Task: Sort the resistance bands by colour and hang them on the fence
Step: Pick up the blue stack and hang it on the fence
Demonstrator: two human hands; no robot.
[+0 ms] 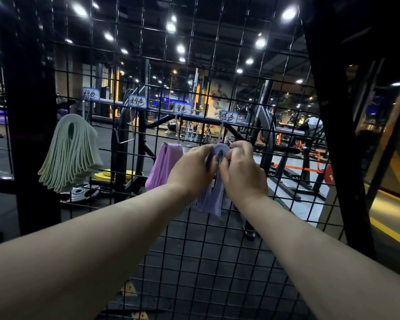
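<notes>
A black wire fence (217, 239) fills the view, with several handwritten labels (182, 109) clipped along it. A thick bunch of pale green bands (71, 155) hangs on a hook at the left. A bunch of pink-purple bands (162, 165) hangs under the third label. Under the rightmost label (229, 117), my left hand (193, 167) and my right hand (243, 172) both grip a bunch of lavender-blue bands (214, 199) at its top, by a hook there. The bands' lower ends dangle below my hands.
The hook (125, 139) under the second label holds nothing. Thick black posts (30, 135) frame the fence left and right. Behind the mesh lie gym racks, weight plates (81, 192) on the floor and an orange frame (310, 167).
</notes>
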